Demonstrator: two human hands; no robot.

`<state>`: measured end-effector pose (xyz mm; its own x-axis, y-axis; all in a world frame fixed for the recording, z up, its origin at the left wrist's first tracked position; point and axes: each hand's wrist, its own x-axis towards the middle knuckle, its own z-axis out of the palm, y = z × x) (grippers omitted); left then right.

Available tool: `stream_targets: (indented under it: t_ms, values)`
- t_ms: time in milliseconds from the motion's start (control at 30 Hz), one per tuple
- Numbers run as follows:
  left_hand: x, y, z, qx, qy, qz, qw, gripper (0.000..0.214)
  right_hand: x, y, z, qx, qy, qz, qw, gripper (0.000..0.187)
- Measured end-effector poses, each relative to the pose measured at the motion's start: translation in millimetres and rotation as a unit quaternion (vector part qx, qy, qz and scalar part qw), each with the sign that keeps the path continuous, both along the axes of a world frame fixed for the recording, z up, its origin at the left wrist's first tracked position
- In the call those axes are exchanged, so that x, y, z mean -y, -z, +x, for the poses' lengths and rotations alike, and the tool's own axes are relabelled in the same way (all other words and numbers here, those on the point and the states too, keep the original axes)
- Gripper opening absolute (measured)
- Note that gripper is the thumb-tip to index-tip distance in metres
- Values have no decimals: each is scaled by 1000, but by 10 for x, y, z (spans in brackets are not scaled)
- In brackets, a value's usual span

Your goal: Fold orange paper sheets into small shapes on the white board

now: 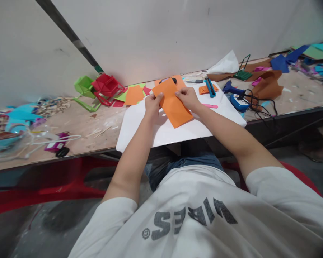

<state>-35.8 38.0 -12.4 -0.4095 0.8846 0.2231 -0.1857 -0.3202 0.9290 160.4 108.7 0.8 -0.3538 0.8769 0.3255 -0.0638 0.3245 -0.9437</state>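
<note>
An orange sheet of craft foam (173,105) lies slanted on a white board (161,130) at the front of the workbench. My left hand (152,105) pinches the sheet's upper left edge with thumb and fingers closed on it. My right hand (187,97) grips the upper right edge the same way. Both forearms reach out from my white shirt over my lap.
A blue glue gun (238,97) with a black cord, a blue cutter (210,87) and folded orange pieces lie right of the board. Red (107,87) and green (84,86) model chairs stand at back left. Wooden sticks, coloured scraps, and a wall behind.
</note>
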Motion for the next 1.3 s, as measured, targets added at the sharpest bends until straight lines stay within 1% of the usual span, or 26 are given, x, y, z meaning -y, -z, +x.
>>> stream_targets:
  t_ms: [100,233,367,433,500,600,700,800,933,1100,1300]
  values:
    - [44,-23,35,-2,26,13,1000,56,33,-12,-4,-3,-10,2,1000,43]
    - [71,-30,46,5,19,1,1000,50,89,-34,-2,-17,-34,6,999,44]
    - [62,-4,29,-4,22,6,1000,57,104,-38,6,-27,-33,13,999,45]
    - [38,21,12,-21,21,12,999,61,97,-37,4,-37,-36,10,999,50]
    - [2,53,-11,-36,24,17,999,66,88,-41,0,-61,-44,-7,997,57]
    - [-59,108,-48,-47,39,29,998,72,85,-66,1,-93,-55,-64,992,62]
    - [-101,152,-69,-48,45,42,997,71,99,-107,19,-109,-63,-121,985,54]
    - [-115,170,-78,-49,45,44,997,72,121,-140,39,-126,-83,-156,976,49]
    - [-108,157,-86,-50,44,39,997,73,135,-159,47,-138,-98,-175,970,47]
    - [-96,150,-83,-45,49,40,997,74,133,-174,42,-138,-89,-189,968,43]
    - [-73,158,-66,-35,65,38,997,71,142,-203,41,-136,-83,-197,967,41]
